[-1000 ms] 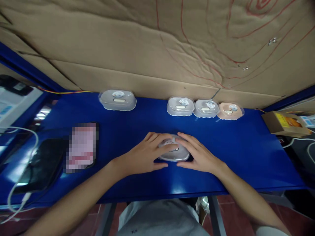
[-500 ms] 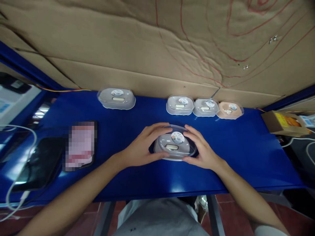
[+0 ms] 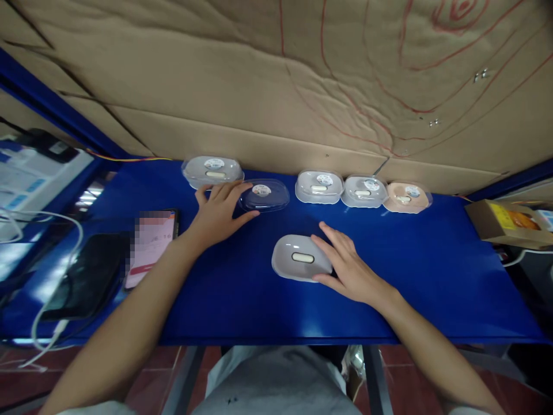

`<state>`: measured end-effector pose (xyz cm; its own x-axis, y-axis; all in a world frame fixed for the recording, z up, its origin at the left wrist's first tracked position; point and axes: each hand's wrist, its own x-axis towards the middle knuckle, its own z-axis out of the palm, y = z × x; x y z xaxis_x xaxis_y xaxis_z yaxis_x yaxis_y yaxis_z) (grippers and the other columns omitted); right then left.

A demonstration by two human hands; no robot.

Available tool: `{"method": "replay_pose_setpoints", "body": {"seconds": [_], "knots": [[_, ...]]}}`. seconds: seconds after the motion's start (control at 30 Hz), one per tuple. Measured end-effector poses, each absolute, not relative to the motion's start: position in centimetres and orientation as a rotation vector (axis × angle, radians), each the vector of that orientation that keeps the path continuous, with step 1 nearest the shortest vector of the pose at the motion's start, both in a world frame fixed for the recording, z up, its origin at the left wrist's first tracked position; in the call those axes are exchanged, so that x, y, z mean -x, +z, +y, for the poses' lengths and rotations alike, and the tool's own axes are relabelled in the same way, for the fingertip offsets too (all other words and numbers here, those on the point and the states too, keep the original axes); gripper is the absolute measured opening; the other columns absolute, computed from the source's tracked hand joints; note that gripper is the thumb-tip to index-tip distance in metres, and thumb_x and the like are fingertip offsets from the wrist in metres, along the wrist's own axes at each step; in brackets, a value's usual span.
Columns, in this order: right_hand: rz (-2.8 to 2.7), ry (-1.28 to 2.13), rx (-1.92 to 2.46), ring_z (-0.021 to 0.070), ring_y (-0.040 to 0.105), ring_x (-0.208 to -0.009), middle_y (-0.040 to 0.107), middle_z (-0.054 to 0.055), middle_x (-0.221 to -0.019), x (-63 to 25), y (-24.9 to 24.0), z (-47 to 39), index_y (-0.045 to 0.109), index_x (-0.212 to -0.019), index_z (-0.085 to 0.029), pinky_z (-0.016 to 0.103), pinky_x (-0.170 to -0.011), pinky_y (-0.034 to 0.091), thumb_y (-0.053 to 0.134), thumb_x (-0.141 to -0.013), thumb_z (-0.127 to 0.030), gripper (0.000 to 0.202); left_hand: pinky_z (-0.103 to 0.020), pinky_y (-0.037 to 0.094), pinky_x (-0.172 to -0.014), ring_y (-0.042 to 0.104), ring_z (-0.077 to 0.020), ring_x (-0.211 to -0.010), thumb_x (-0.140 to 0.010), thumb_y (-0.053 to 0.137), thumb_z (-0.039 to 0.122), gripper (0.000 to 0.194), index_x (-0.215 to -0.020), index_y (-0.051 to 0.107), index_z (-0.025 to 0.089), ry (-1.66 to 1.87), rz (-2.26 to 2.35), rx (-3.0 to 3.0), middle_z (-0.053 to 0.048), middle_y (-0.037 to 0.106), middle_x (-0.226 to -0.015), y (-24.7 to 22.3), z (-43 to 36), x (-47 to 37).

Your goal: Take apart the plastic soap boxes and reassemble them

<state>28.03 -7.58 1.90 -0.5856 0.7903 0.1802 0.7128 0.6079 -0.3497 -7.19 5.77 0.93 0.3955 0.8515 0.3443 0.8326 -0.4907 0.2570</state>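
**Clear lid to the left, grey dish bare in the middle!**

And here's the grey dish [image 3: 285,256], smooth, glossy and rounded-oblong, on the shiny blue table [image 3: 242,300], a cream pill-shaped piece [image 3: 303,257] at its centre. The right hand [image 3: 352,271] has its right end, index finger at the far rim, thumb at the near one, forearm slanting in from the near right.

Over at far left, the left hand [image 3: 219,213] reaches palm-down, fingers fanned, thumb out, around the left end of the thin, see-through lid [image 3: 274,199] with its round sticker; gripping or released, I cannot tell. Just beyond sits a lidded grey dish [image 3: 211,173]; at far right, a peach one [image 3: 407,197] ends a row of three, all against creased brown cardboard [image 3: 194,69].
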Motion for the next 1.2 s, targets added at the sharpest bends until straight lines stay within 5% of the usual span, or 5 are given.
{"method": "replay_pose_setpoints", "body": {"seconds": [0.2,0.43,0.83,1.07,1.2], "knots": [[-2.556,0.356,1.188,0.038,0.028,-0.167,0.03,0.022,-0.179,-27.9,2.0,-7.7,0.022,-0.175,-0.026,0.067,-0.127,0.038,0.057,-0.11,-0.05,0.078,-0.067,0.027,-0.12,0.051,-0.0448,-0.146,-0.11,0.051,0.044,0.047,-0.15,0.06,0.022,0.544,1.791,-2.622,-0.022,0.049,-0.164,0.5,5.0,5.8],[-2.584,0.479,1.148,0.04,0.031,-0.166,0.031,0.023,-0.178,-27.7,1.8,-7.6,0.036,-0.17,-0.024,0.068,-0.126,0.04,0.064,-0.105,-0.058,0.079,-0.052,0.046,-0.103,0.069,-0.0349,-0.113,-0.111,0.046,0.036,0.033,-0.119,0.074,0.02,0.549,1.551,-2.689,-0.014,0.074,-0.121,1.1,4.1,4.3],[-2.574,0.541,1.175,0.039,0.035,-0.163,0.035,0.021,-0.176,-27.7,1.3,-7.5,0.035,-0.169,-0.026,0.066,-0.124,0.043,0.068,-0.103,-0.057,0.08,-0.057,0.042,-0.114,0.067,-0.0357,-0.127,-0.11,0.052,0.042,0.038,-0.135,0.071,0.021,0.536,1.294,-2.499,-0.014,0.072,-0.137,1.0,3.4,3.8],[-2.555,0.551,1.147,0.0368,0.038,-0.163,0.039,0.02,-0.175,-27.9,1.4,-7.6,0.041,-0.165,-0.024,0.063,-0.126,0.044,0.064,-0.105,-0.056,0.072,-0.058,0.035,-0.125,0.05,-0.0389,-0.15,-0.08,0.089,0.07,0.108,-0.168,0.036,0.036,0.316,0.66,-2.192,-0.012,0.053,-0.164,2.4,0.5,2.6],[-2.523,0.571,1.15,0.0355,0.04,-0.162,0.041,0.018,-0.174,-28.1,1.3,-7.6,0.041,-0.165,-0.026,0.063,-0.126,0.045,0.062,-0.106,-0.054,0.068,-0.065,0.031,-0.125,0.048,-0.0415,-0.15,-0.084,0.09,0.06,0.104,-0.169,0.034,0.037,0.284,0.673,-2.234,-0.013,0.051,-0.165,1.8,-0.1,2.0]]}}
